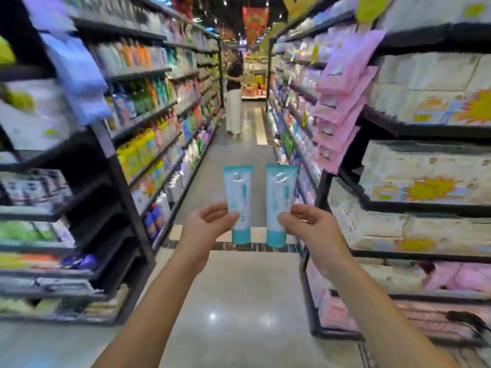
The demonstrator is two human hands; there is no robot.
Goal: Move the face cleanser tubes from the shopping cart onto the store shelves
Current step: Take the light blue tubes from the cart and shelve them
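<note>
I hold one face cleanser tube in each hand, side by side and just apart, out over the aisle floor and clear of every shelf. The left tube (238, 192) stands nearly upright, crimped end toward 12 o'clock and teal cap toward 6; the right tube (281, 193) stands the same way, tilted slightly. My left hand (210, 225) pinches its tube low on the body, thumb pressed across the front just above the cap and the other fingers curled behind, so the tube sits at the hand's 1 o'clock. My right hand (309, 227) mirrors this, thumb on the front and fingers behind, with the tube at its 11 o'clock. I judge these tubes light, soft-walled and a little slick, so a hard squeeze would dent them; the stiffer shoulder near the cap is the safer place to grip, close to where I hold now. The left shelving (138, 73) at 9 o'clock carries bottles, and the right shelving (425, 130) at 3 o'clock carries paper packs. Much of the picture is smeared, and I cannot make out the cart with certainty.
</note>
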